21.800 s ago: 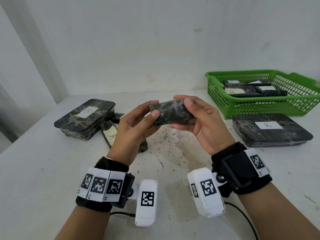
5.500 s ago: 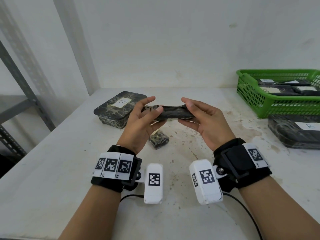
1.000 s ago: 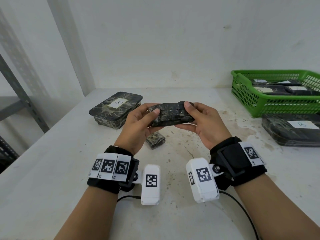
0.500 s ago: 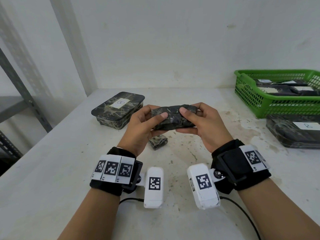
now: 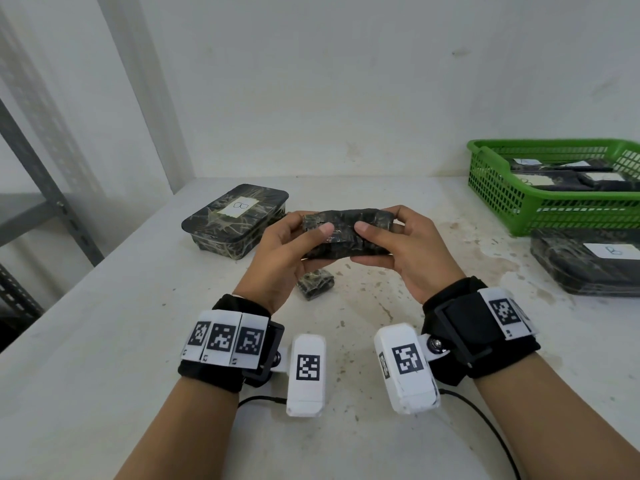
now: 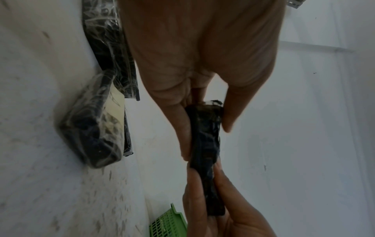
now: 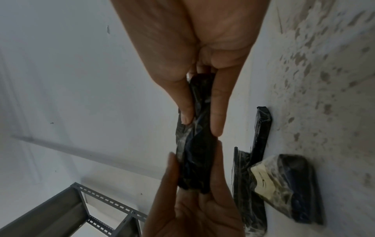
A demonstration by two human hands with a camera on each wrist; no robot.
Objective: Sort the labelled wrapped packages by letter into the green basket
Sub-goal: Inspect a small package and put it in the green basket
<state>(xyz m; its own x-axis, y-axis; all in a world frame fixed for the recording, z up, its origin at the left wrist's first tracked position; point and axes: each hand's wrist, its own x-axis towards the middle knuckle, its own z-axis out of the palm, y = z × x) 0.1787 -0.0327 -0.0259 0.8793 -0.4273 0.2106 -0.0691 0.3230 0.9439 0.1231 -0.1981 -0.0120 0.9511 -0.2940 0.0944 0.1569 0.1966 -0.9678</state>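
Both hands hold one small dark wrapped package [image 5: 346, 233] above the table's middle, its label hidden. My left hand [image 5: 298, 244] grips its left end, thumb on the near face; my right hand [image 5: 391, 240] grips its right end the same way. The wrist views show the package [image 6: 206, 144] [image 7: 194, 144] pinched edge-on between thumbs and fingers. A small wrapped package [image 5: 315, 285] lies on the table under my hands. A larger package labelled B [image 5: 237, 220] sits at the back left. The green basket [image 5: 554, 206] at the right holds several labelled packages.
Another large wrapped package with a white label [image 5: 588, 261] lies in front of the basket. A grey metal shelf frame [image 5: 41, 188] stands left of the stained white table [image 5: 104, 341]. Cables trail from the wrist cameras near the front edge.
Over the last second both hands turned the package slightly and brought their thumbs closer together on its near face. The head view shifted a little; the other packages stayed put.
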